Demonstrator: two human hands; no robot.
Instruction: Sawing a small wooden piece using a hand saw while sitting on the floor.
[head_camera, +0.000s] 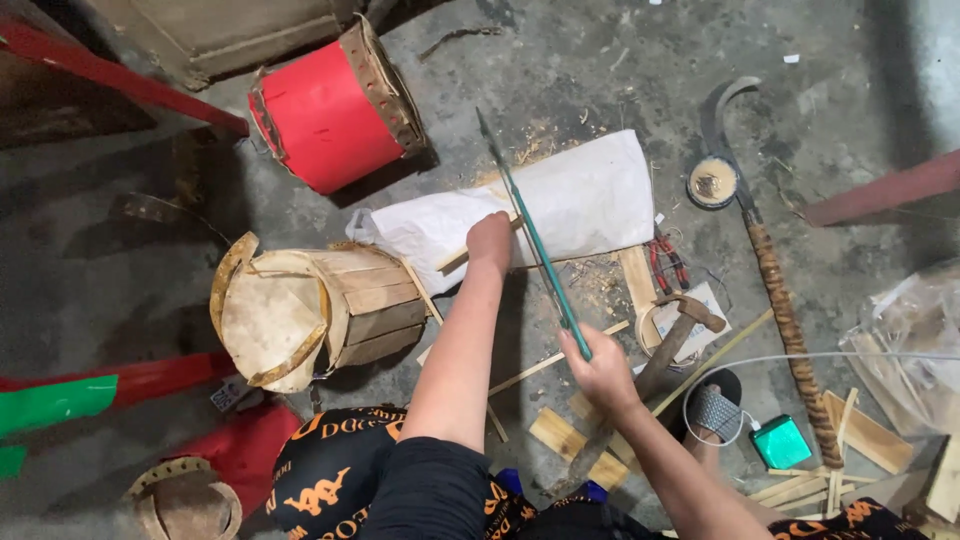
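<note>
On the floor, two hands (545, 305) work among three drums (330, 115)

head camera, looking steeply down, close

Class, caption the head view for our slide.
Left hand steadies a wooden strip on a white sack; right hand holds a green saw.

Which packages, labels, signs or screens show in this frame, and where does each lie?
White sack: flat on the floor under the left hand, rectangular, plain.
Clear plastic bag: right edge, crumpled.
Small green box-like device: floor at lower right, square, a white cable running to it; whether it is a screen is unclear.
</note>
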